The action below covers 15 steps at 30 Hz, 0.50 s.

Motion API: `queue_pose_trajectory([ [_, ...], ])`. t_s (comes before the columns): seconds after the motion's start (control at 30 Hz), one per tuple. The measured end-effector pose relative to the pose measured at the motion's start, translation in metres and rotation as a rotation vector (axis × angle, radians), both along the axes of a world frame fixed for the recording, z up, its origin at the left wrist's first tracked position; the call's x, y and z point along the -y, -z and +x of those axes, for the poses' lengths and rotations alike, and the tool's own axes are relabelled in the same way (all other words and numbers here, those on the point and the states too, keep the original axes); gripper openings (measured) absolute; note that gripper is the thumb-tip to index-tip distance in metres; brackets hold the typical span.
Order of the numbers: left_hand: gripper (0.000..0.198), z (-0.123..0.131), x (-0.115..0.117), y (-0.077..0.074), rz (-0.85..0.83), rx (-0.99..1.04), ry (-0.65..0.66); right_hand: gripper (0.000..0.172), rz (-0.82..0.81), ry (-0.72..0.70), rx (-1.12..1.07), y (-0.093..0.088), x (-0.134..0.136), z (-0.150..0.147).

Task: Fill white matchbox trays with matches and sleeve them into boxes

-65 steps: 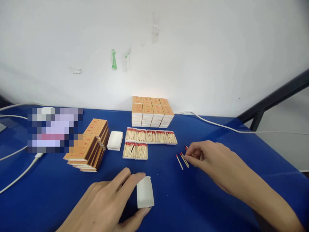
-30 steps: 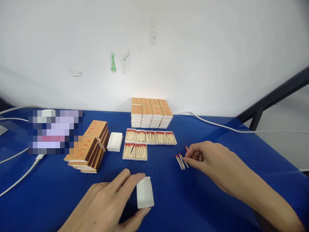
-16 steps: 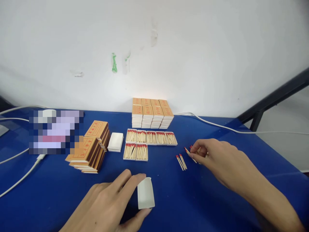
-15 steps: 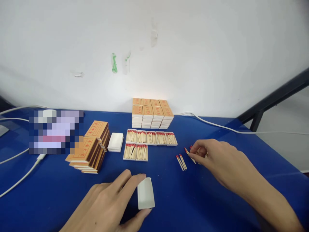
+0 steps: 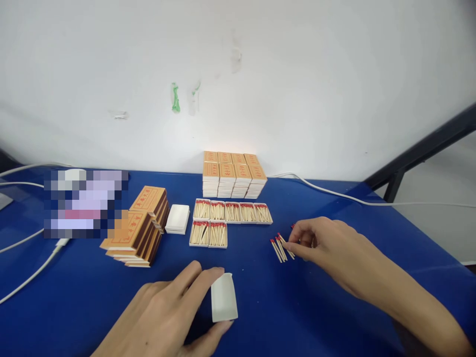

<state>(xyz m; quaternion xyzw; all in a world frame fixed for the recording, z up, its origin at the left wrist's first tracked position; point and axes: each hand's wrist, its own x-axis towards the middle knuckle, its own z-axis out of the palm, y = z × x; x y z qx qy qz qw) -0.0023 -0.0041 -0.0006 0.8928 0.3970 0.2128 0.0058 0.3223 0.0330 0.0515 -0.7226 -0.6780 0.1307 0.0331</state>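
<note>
Blue tabletop [image 5: 282, 310] bears filled trays [image 5: 232, 211] and stacked matchboxes [image 5: 234, 173] beyond loose matches [image 5: 280, 249].

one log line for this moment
left hand grips white tray | right hand touches loose matches | filled trays behind

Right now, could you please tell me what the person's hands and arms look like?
The left hand and right hand are bare: no gloves, rings or watch visible. Nails look short and unpainted. The right forearm shows no sleeve as far as the frame's edge.
</note>
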Motion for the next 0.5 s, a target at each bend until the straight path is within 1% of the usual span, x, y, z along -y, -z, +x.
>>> queue_pose_trajectory([
  [0.07,0.046,0.001,-0.001,-0.001,0.001,0.004,-0.002,0.034,0.015,-0.002,-0.020,-0.001,0.000,0.003],
  [0.17,0.042,0.001,-0.001,-0.001,-0.022,-0.016,-0.020,0.033,0.057,0.003,-0.034,0.000,0.000,0.007],
  [0.3,0.042,0.002,0.000,-0.003,-0.008,-0.023,-0.023,0.030,0.039,0.024,-0.014,0.002,0.000,0.011],
  [0.4,0.051,0.003,-0.001,-0.006,0.034,-0.011,-0.024,0.029,0.019,-0.002,-0.034,0.003,0.000,0.011],
  [0.5,0.061,0.006,-0.002,-0.007,0.076,0.002,-0.021,0.032,0.027,-0.025,-0.066,0.003,0.001,0.012],
])
